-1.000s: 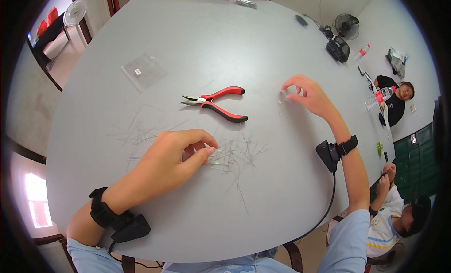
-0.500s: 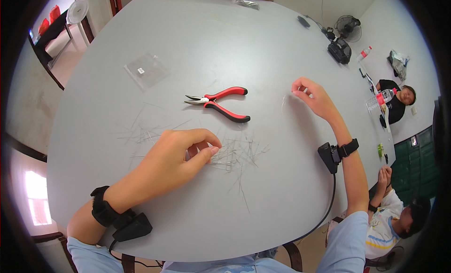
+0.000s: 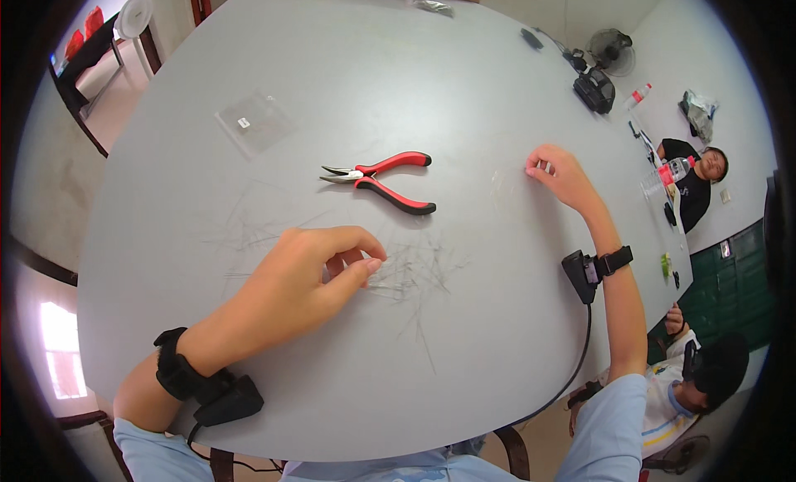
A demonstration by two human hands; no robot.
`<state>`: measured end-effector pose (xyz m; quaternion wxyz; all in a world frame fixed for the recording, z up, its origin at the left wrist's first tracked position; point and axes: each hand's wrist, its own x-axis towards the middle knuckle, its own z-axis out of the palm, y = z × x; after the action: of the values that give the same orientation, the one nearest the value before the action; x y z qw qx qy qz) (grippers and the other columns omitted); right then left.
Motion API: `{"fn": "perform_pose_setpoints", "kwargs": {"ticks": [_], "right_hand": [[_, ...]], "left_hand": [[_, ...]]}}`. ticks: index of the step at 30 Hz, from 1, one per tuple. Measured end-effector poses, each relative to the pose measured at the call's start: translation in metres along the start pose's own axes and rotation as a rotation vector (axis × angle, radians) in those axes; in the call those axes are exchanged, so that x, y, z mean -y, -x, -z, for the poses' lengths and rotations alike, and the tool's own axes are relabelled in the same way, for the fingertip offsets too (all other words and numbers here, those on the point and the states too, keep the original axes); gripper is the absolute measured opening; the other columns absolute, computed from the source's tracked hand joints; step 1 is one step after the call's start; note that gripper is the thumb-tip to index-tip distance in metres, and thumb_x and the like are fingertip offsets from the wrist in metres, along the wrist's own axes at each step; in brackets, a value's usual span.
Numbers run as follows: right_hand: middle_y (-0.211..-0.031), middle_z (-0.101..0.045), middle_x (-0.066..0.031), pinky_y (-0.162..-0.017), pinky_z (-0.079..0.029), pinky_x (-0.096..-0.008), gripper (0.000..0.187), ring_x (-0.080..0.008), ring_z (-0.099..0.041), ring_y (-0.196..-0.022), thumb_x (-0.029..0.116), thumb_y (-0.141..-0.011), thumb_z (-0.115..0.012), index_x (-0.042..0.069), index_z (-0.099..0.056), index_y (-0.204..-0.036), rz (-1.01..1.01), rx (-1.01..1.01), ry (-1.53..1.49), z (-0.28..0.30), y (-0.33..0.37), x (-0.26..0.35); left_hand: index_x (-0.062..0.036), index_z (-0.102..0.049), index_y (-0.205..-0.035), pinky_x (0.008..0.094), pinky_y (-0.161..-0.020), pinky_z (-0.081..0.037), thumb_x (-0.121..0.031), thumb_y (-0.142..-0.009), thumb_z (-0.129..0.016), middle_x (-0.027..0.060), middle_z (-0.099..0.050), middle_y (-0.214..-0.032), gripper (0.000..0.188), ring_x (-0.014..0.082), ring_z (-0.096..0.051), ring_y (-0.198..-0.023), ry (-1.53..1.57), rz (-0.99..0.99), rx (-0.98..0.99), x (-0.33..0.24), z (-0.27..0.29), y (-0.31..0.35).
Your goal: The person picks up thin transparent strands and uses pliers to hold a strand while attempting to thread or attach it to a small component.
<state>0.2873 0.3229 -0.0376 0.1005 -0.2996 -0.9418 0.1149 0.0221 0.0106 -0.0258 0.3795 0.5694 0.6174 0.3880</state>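
Observation:
My left hand [image 3: 307, 270] is closed in a pinch, thumb against forefinger, at the left edge of a loose pile of thin silvery wire pieces [image 3: 423, 270]. What its fingertips grip, if anything, is too fine to make out. Farther right, my right hand [image 3: 562, 179] is raised above the table with its fingertips pressed together, and nothing nameable shows between them. A faint thin piece [image 3: 496, 182] appears just left of that hand. Red-and-black bent-nose pliers [image 3: 365, 177] lie spread beyond the left hand, jaws toward the left.
More wire pieces [image 3: 249, 233] are scattered left of the pliers. A small clear plastic bag [image 3: 269, 129] lies at the far left of the grey table [image 3: 348, 399]. Toward the far right are a black device [image 3: 594, 90] and bottles [image 3: 676, 171]. People sit along the right edge.
My right hand has shifted slightly right and down, and its fingers have curled closer. My left hand keeps its pinch in nearly the same place. The person at lower right has moved an arm.

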Motion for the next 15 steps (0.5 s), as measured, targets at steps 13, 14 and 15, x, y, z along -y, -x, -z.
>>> {"fn": "perform_pose_setpoints", "kwargs": {"ticks": [13,14,15], "right_hand": [[-0.070,-0.058,-0.0032,-0.059,-0.042,-0.0263,0.008,-0.0135,-0.050,-0.063,0.009,-0.079,-0.061,0.001,-0.060,-0.078,-0.074,-0.034,0.068,0.014,0.019,0.015],[-0.068,-0.059,-0.0043,-0.059,-0.043,-0.0272,0.009,-0.0145,-0.052,-0.062,0.010,-0.077,-0.062,0.001,-0.061,-0.076,-0.122,-0.008,0.067,0.014,0.024,0.024],[-0.066,-0.059,-0.0053,-0.059,-0.044,-0.0282,0.010,-0.0155,-0.053,-0.061,0.011,-0.075,-0.063,0.000,-0.063,-0.075,-0.175,0.018,0.068,0.013,0.028,0.031]], "left_hand": [[-0.0039,-0.064,-0.094,0.0198,-0.048,-0.038,-0.009,-0.085,-0.055,0.0007,-0.062,-0.068,0.014,0.0054,-0.052,-0.052,-0.010,0.005,0.008,0.000,0.000,0.000],[-0.0039,-0.064,-0.094,0.0198,-0.048,-0.038,-0.009,-0.085,-0.055,0.0007,-0.062,-0.068,0.014,0.0054,-0.052,-0.052,-0.010,0.008,0.005,0.000,0.001,0.000],[-0.0038,-0.064,-0.094,0.0199,-0.049,-0.039,-0.009,-0.085,-0.055,0.0006,-0.062,-0.068,0.014,0.0055,-0.052,-0.053,-0.010,0.008,0.010,-0.001,0.000,0.000]]}}
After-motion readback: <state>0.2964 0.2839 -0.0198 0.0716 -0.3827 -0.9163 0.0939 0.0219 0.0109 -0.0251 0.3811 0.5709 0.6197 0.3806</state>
